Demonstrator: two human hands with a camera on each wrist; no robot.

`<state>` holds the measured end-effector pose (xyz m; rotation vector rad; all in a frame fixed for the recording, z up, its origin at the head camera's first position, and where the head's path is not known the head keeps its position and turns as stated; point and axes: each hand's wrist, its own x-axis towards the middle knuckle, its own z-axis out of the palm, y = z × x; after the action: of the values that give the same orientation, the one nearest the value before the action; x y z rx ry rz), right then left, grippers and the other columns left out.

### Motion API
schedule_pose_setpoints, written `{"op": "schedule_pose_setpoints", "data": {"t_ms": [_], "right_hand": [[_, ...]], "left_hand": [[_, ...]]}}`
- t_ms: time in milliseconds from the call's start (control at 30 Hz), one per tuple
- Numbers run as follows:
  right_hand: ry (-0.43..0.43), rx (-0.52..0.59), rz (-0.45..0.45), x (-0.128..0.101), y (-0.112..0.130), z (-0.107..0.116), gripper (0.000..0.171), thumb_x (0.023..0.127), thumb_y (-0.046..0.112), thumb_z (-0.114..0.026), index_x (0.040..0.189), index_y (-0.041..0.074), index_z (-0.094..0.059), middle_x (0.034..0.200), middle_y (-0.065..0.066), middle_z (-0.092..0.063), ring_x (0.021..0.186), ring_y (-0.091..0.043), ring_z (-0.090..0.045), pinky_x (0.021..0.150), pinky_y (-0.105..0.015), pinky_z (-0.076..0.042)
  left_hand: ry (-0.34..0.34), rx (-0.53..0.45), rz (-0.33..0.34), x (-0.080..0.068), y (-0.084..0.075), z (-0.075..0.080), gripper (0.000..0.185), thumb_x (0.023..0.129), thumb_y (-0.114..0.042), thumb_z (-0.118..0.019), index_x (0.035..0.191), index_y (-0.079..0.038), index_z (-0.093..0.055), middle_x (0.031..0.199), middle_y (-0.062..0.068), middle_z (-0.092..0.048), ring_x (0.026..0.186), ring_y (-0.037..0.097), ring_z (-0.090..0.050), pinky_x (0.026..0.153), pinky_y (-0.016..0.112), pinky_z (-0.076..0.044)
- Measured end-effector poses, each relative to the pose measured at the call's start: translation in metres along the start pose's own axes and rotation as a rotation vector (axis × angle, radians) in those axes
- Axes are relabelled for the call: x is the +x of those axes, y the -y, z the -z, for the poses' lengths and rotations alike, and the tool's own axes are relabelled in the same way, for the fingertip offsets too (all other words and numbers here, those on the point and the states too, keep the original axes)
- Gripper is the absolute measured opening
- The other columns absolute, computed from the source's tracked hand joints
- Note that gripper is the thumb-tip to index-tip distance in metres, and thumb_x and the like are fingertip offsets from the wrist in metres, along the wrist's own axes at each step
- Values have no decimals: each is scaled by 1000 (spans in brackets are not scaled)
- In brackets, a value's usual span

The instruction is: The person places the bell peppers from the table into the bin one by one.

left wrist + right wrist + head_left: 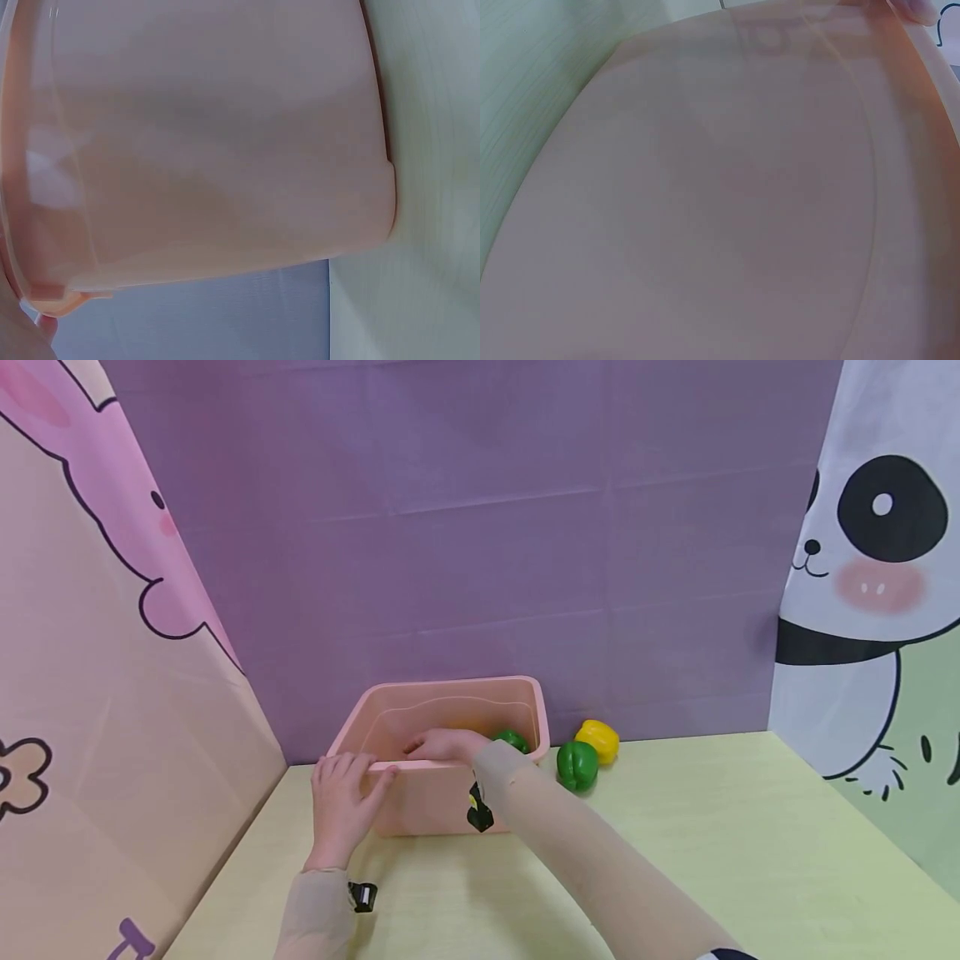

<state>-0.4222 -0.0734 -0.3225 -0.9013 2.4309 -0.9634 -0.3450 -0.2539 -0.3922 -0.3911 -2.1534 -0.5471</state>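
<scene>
On the table (675,835) in the head view are one pink bin (442,803), one yellow pepper (597,741) and one green pepper (577,766); a second green pepper (512,740) sits inside the bin. The left hand (345,797) grips the bin's near left corner; the right hand (448,746) reaches inside, its hold impossible to tell. Left wrist: smooth, glossy wall (225,150). Right wrist: plain wall, thin curved line.
</scene>
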Motion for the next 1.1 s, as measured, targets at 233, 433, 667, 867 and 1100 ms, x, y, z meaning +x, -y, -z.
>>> {"op": "schedule_pose_setpoints", "data": {"t_ms": [233,433,667,867,1100], "right_hand": [[-83,-52,-7,1,0,0,44,97,27,-54,136,6,-54,137,-8,-54,126,-22,-48,109,-34,-33],[-130,-8,10,3,-1,0,47,94,28,-59,135,4,-55,134,-8,-57,119,-21,-53,106,-33,-37],[-153,-33,50,4,2,2,51,92,29,-62,135,3,-54,134,-8,-57,121,-19,-53,104,-29,-38],[-146,-10,64,-1,6,5,51,92,31,-63,136,6,-54,133,-6,-57,111,-16,-57,95,-26,-44],[-81,101,24,-10,9,17,53,92,35,-63,139,13,-52,129,1,-59,93,-21,-64,74,-34,-51]], "left_hand": [[-14,2,-13,0,0,-1,35,90,-39,-65,98,-5,-64,95,13,-61,101,36,-48,105,61,-20],[-18,4,-17,0,2,-2,37,90,-41,-65,98,-5,-64,94,13,-60,100,36,-49,105,61,-21],[-29,-10,-23,0,4,-3,37,88,-40,-67,97,-5,-64,92,13,-60,98,36,-48,105,62,-19],[-30,-16,-21,0,4,-3,35,87,-38,-68,97,-5,-65,92,12,-60,98,35,-48,104,62,-20],[-12,-22,-5,0,3,-2,33,87,-36,-69,98,-5,-64,92,11,-59,100,34,-47,106,62,-18]]}}
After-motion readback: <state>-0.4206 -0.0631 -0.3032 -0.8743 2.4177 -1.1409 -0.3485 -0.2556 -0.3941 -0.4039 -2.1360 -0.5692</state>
